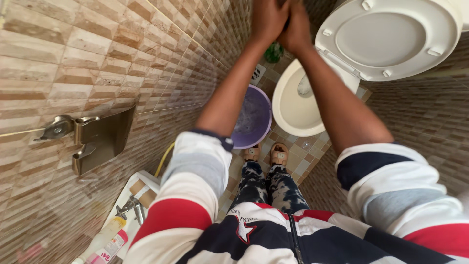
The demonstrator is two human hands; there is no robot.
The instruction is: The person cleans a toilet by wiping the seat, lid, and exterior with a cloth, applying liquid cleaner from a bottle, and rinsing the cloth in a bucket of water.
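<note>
Both arms are stretched forward over the toilet bowl [293,105], and the left hand [266,19] and right hand [295,27] are pressed together at the top edge of the view. Something dark is glimpsed between the two hands, but what it is cannot be told, nor whether the fingers are closed round it. The white toilet seat [386,36] is seen raised upright behind the right forearm. A purple bucket [254,117] with cloudy water in it is set on the tiled floor [303,161] just beside the bowl, under the left forearm. A green object [273,51] is seen beyond the bucket, near a floor drain [257,73]. Two sandalled feet are planted before the bowl. A metal paper holder [95,139] is fixed to the tiled wall on the left, with a washbasin tap [132,205] below it.
</note>
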